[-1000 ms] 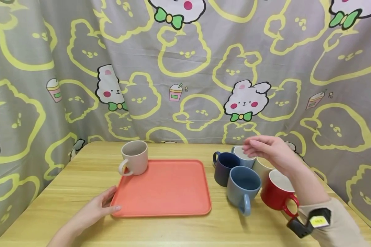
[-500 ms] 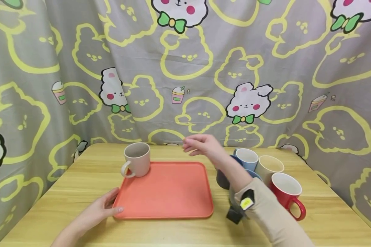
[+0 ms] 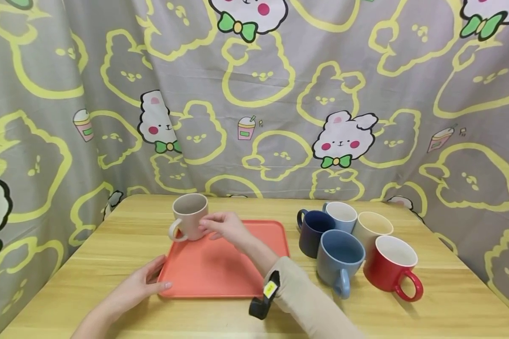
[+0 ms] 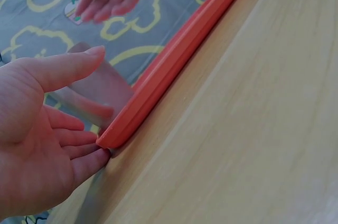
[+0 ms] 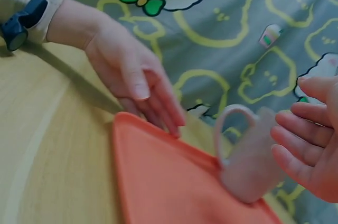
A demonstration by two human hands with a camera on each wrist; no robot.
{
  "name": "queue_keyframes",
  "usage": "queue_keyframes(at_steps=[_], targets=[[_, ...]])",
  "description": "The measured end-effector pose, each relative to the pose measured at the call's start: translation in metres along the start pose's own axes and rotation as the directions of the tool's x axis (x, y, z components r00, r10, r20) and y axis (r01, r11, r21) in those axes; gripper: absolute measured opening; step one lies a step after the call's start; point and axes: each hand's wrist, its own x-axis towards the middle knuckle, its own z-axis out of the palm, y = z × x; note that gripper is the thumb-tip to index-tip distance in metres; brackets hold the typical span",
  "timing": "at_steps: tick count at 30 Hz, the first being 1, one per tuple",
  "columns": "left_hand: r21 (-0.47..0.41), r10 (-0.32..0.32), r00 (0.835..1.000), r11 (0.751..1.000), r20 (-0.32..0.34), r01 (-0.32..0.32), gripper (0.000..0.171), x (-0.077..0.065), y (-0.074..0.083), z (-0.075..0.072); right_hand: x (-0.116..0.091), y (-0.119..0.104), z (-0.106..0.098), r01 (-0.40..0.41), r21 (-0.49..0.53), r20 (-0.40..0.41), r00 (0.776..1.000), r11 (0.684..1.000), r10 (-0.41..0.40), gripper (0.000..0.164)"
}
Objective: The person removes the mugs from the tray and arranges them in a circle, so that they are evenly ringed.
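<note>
A beige mug [image 3: 190,219] stands upright on the back left corner of a coral-red tray [image 3: 208,278], its handle pointing front left. My right hand [image 3: 231,230] is at the mug's right side, fingertips overlapping its wall in the head view. In the right wrist view this hand [image 5: 311,134] has its fingers extended, close beside the mug [image 5: 248,163]. At the tray's left edge rests my left hand [image 3: 137,285], thumb above the rim. The left wrist view shows the fingers of this hand [image 4: 58,129] fairly straight, touching the tray corner [image 4: 119,134] from the side.
Several mugs cluster right of the tray: a navy mug [image 3: 311,238], a blue-grey mug [image 3: 337,263], a light blue mug with white inside [image 3: 345,221], a cream mug [image 3: 366,235] and a red mug [image 3: 379,270]. A patterned curtain [image 3: 275,155] hangs behind the wooden table [image 3: 220,320].
My right hand has swept left from above the mug cluster, across the tray, to the beige mug. The left hand has stayed at the tray's left edge.
</note>
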Motion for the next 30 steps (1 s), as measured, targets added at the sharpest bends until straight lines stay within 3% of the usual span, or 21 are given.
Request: queue_keyframes(at_steps=[13, 21, 30], targets=[[-0.012, 0.019, 1.000, 1.000, 0.007, -0.019, 0.083, -0.001, -0.002, -0.002, 0.024, 0.025, 0.049, 0.044, -0.071, -0.015, 0.999, 0.996, -0.046, 0.024], [0.014, 0.030, 0.999, 0.999, 0.014, -0.030, 0.081, -0.002, -0.003, 0.000, 0.027, 0.032, 0.061, 0.009, 0.029, 0.006, 1.000, 1.000, -0.009, 0.026], [0.027, 0.051, 0.999, 0.998, 0.002, -0.051, 0.080, -0.002, -0.003, 0.000, 0.029, 0.034, 0.062, -0.020, 0.067, 0.048, 0.999, 0.998, 0.017, 0.028]])
